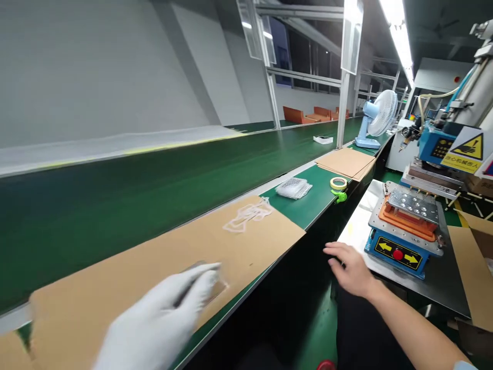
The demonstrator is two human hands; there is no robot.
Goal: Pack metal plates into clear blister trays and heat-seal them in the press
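My left hand, in a white glove, is over the cardboard sheet with thumb and fingers closed on a thin clear plastic piece. The piece is mostly hidden by the glove and blurred. Beyond it on the cardboard lies a small tangle of translucent plastic strips. A stack of clear plastic pieces sits farther along the green bench. My bare right hand is held with fingers apart at the front left edge of the machine table, holding nothing.
On the machine table stands a blue press base with a metal-topped fixture, under a press head. A tape roll, more cardboard and a fan line the bench. A green conveyor belt runs behind. A dark gap separates bench and table.
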